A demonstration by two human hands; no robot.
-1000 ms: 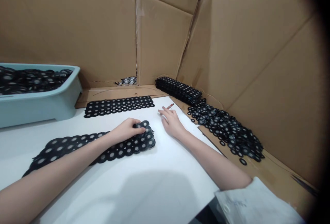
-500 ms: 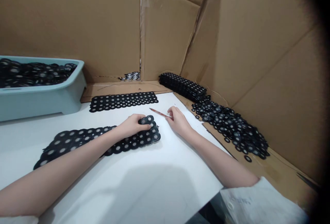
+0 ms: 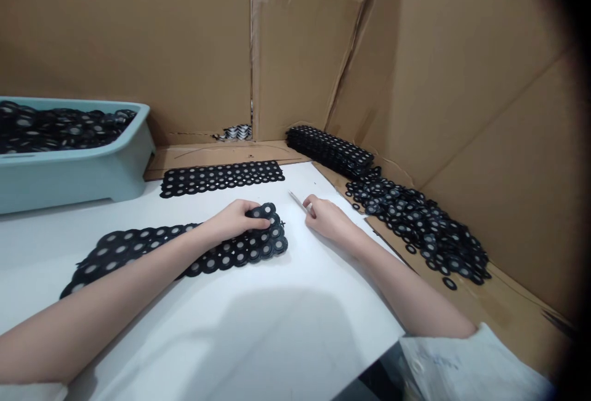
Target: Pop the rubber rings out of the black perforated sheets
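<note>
A sheet of joined black rings with pale round centres (image 3: 225,259) lies slantwise on the white tabletop, partly hidden under my left forearm. My left hand (image 3: 235,219) grips its right end, with the thumb on top near the edge. To the right, my right hand (image 3: 325,216) is closed around a slim, pale, pointed tool (image 3: 299,201). The tool's tip points up and left, apart from the sheet; its exact kind does not show. Behind, a second sheet of the same rings (image 3: 221,179) lies flat.
A light-blue tub (image 3: 69,176) full of black rings stands at the left. On cardboard to the right lie a stack of ring sheets (image 3: 327,149) and a heap of loose rings (image 3: 425,225). Cardboard walls (image 3: 138,31) enclose the back and right.
My right hand has shifted slightly right, and the pointed tool has turned, its tip moving right. My left hand keeps its hold on the sheet's end.
</note>
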